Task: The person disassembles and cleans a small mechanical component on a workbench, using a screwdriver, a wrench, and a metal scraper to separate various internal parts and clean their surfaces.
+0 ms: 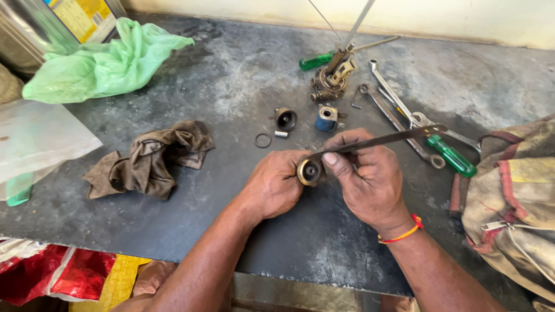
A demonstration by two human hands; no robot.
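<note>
Left hand clamps round brass cup fitting; right hand grips flat steel blade, handle toward 2 o'clock. Best: keep fitting steady, scrape lightly along rim.

Bright, even daylight, soft shadows, sharp centre, wide-angle stretching toward the edges.

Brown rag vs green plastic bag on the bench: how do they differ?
The brown rag is dark, stained cloth; the green plastic bag is pale, thin and glossy. The brown rag lies mid-bench, left of the left hand; the green plastic bag sits at the far left corner against a metal tin. Both are crumpled and untouched.
</note>
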